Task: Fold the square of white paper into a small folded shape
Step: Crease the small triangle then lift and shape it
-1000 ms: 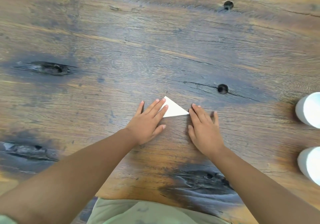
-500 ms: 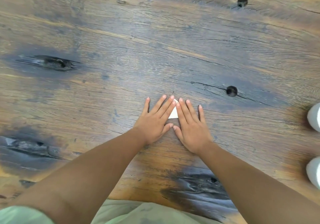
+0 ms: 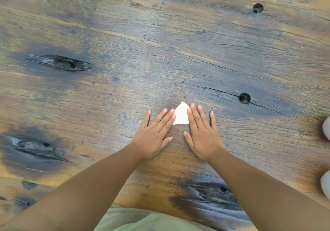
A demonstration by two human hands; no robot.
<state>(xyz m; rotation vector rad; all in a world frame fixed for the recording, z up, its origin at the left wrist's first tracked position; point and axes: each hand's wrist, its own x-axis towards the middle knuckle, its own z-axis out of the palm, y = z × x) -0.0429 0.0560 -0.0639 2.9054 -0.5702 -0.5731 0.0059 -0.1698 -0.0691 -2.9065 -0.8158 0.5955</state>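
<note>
Weathered, dark-stained wood makes up the table (image 3: 125, 55), which carries no readable writing. Both hands lie flat on it, fingers spread, gripping nothing: the left hand (image 3: 153, 137) and right hand (image 3: 201, 136) press the sides of the white paper (image 3: 181, 114), a small folded triangle lying between their fingertips, its tip pointing away from the person.

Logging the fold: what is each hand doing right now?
Left hand: open, flat, fingers on the paper.
Right hand: open, flat, pressing the paper.
</note>
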